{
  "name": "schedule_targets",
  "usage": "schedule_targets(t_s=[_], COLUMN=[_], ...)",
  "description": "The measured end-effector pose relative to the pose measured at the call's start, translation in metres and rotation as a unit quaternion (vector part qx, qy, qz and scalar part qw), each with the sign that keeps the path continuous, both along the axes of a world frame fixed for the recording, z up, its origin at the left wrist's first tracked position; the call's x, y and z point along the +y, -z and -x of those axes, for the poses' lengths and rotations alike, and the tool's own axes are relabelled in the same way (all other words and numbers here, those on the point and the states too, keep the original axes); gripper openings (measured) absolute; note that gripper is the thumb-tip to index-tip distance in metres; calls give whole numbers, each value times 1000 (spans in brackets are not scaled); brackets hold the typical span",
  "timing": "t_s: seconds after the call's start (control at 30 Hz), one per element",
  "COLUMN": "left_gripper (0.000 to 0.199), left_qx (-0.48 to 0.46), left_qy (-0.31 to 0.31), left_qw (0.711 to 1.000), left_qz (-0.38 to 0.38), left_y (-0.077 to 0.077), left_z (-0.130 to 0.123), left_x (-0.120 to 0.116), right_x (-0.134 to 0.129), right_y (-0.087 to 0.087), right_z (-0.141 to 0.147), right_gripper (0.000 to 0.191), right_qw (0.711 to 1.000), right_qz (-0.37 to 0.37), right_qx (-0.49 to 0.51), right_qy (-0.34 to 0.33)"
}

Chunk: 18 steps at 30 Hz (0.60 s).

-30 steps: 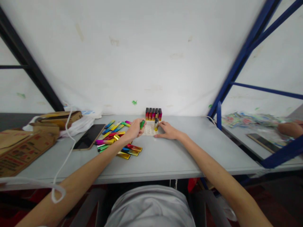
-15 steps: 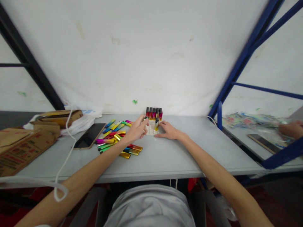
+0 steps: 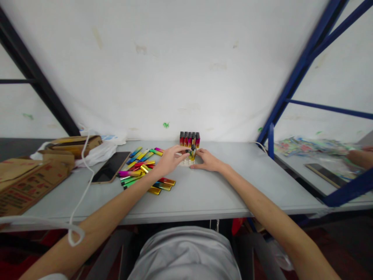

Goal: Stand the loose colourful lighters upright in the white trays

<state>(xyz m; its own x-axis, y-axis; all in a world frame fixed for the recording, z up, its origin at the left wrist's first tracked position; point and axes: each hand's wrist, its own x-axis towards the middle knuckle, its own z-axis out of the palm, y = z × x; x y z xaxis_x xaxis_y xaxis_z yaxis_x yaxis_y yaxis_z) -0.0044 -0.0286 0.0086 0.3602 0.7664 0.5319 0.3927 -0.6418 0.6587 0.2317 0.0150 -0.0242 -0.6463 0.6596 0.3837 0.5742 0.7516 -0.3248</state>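
My left hand [image 3: 171,158] is closed on a lighter [image 3: 187,151], its black top at my fingertips, held above a white tray with round pegs or holes [image 3: 184,163]. A yellowish lighter [image 3: 192,153] with a black top stands upright at the tray's right side. My right hand [image 3: 206,160] grips the tray's right edge, thumb along the front and fingers behind, close to the standing lighter. Left of the tray lies a loose pile of shiny coloured lighters [image 3: 141,165]. Most of the tray is hidden by my left hand.
Behind the tray stands a block of upright lighters [image 3: 190,139] by the wall. To the left are a phone [image 3: 112,167], a plastic bag [image 3: 97,153], a cardboard box [image 3: 35,179] and a white cable [image 3: 84,186]. A blue frame [image 3: 272,144] borders the right; another person's hand [image 3: 361,158] works beyond it.
My left hand has moved right with its lighter, from the tray's left side to beside the standing lighter. My right hand stays in place.
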Motion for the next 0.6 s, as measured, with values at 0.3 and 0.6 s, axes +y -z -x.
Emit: schedule_targets(t_s=[0.3,0.6], left_gripper=[33,29], left_qx=[55,100], left_qy=[36,49], left_qw=[998,994], left_qz=[-20,-22], left_y=[1,2], left_z=[-4,-8], left_x=[-3,3], right_x=[2,5], right_y=[1,5], right_z=[1,-1], right_gripper=[57,55], right_qw=[1000,1000], right_qz=[-14,-21], right_qx=[-3,-8], right_qy=[-11,-15])
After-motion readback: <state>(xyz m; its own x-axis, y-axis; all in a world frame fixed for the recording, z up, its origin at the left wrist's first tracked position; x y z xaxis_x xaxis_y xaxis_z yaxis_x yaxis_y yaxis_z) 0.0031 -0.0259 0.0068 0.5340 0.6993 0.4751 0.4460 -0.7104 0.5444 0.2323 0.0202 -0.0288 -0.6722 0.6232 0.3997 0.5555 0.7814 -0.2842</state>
